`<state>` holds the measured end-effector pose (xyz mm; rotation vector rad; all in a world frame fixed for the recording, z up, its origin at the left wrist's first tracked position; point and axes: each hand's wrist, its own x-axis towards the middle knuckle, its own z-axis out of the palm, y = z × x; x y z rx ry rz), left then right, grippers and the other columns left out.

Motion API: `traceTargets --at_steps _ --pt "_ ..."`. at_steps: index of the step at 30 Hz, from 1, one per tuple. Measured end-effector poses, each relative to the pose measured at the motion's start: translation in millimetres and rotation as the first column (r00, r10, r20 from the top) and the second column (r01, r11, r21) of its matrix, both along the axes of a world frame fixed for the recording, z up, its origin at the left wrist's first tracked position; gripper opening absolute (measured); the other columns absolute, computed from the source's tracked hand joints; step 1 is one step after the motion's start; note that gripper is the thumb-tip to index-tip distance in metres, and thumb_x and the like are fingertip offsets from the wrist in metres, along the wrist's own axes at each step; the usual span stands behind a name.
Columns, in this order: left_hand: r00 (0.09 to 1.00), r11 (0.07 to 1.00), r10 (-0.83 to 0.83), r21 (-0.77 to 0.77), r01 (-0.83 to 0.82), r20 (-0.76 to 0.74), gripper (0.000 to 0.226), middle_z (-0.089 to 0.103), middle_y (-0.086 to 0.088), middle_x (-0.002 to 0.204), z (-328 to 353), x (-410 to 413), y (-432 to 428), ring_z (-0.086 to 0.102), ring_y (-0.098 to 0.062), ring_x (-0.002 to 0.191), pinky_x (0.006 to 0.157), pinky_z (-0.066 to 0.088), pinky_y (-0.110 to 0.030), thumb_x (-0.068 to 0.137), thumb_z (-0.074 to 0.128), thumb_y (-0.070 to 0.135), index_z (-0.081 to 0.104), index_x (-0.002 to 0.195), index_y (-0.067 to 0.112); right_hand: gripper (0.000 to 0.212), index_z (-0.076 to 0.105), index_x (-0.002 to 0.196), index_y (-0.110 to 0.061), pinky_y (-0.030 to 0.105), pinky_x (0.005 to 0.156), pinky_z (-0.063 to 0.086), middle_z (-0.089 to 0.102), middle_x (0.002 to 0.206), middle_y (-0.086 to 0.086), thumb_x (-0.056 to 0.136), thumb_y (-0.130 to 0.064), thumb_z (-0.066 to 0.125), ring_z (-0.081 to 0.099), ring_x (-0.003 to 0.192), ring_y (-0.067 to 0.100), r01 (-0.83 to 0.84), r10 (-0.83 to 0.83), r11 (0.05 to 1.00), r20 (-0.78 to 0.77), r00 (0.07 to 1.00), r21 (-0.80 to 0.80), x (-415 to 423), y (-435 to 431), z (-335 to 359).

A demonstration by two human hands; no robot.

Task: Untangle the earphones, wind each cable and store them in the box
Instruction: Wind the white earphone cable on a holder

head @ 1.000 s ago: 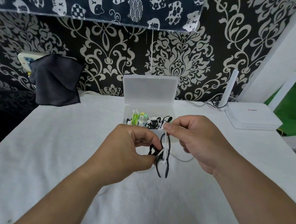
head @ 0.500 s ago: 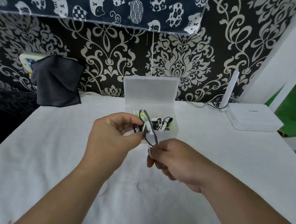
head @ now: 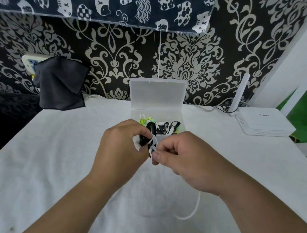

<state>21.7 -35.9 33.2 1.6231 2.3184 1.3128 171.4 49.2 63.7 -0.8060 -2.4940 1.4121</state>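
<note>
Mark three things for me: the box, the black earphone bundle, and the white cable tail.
box [head: 157, 94]: head view, on the raised lid.
black earphone bundle [head: 151, 127]: head view, on the top black loop.
white cable tail [head: 198, 202]: head view, on its slack lower stretch.

Back wall: black wallpaper [head: 187, 64] with a pale damask pattern, overhung along the top by a dark curtain [head: 101, 5] printed with white cats; a white frame [head: 285, 66] rises at the right, with a green surface [head: 304, 113] beyond it. A table [head: 58, 156] under a white cover stands against the wall in even light, bearing a white router [head: 266, 122] at the far right, with an upright antenna [head: 240, 92] and dark cables [head: 224, 107] beside it. At the left, a wall socket [head: 28, 61] is partly covered by a dark grey rag [head: 60, 86] that hangs down to the table's edge.
</note>
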Motion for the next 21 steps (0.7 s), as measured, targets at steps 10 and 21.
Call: traceTargets --at_steps 10,21 --pt "0.867 0.948 -0.263 -0.054 0.314 0.423 0.03 0.075 0.013 0.086 7.2 5.5 -3.1 0.07 -0.004 0.091 0.09 0.053 -0.023 0.069 0.082 -0.002 0.075 0.077 0.027 0.023 0.072 0.076 -0.018 0.017 0.05 0.026 0.042 0.037 -0.02 0.096 -0.026 0.063 0.043 0.039 -0.001 0.356 -0.352 0.934 -0.135 0.926 0.008 15.0 28.9 5.4" --pt "0.598 0.921 -0.388 0.273 0.277 0.701 0.026 0.075 -0.004 0.08 5.9 2.0 0.8 0.071 -0.015 0.079 0.076 0.053 -0.019 0.052 0.082 0.009 0.076 0.074 0.02 0.032 0.071 0.076 -0.011 0.029 0.058 0.026 0.041 0.051 -0.008 0.098 -0.031 0.059 0.035 0.053 0.015 0.355 -0.36 0.929 -0.026 0.933 -0.107 1.6 23.1 -18.5"
